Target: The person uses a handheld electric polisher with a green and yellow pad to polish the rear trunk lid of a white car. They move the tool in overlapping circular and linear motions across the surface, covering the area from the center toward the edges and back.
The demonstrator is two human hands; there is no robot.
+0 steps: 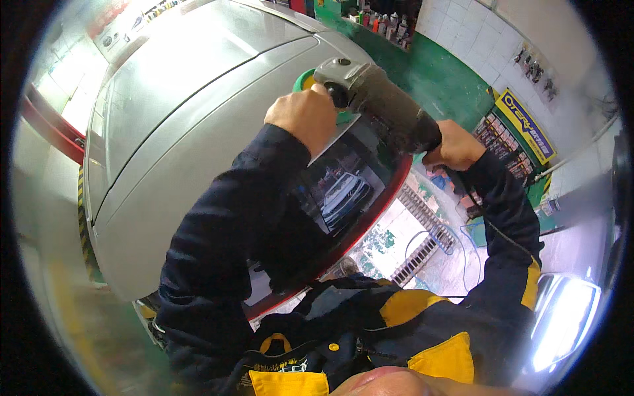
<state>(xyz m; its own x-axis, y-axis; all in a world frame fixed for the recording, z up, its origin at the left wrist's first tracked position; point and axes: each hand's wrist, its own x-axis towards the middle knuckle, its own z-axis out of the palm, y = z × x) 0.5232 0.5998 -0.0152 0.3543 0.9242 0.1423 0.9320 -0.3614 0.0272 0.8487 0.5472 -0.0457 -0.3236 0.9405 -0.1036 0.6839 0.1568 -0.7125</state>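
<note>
A grey-brown car polisher (386, 99) is held in both my hands above the silver car (198, 112). My left hand (305, 119) is closed round the black side handle near its head. Farther right, my right hand (457, 146) wraps the dark rear end of the body. The polisher's round pad, green with yellow (305, 80), is partly hidden by my left hand; it lies at the edge between the silver panel and the dark glass (350, 178). Whether the pad touches the paint cannot be made out. A dark power cord (498, 228) runs along my right forearm.
A red trim edge (396, 188) borders the glass. On the floor lie a drain grate (422, 231) and a blue hose (456, 241). Bottles (389, 26) stand on a shelf at the back; a display rack (508, 142) is at right, a bright lamp (564, 323) at lower right.
</note>
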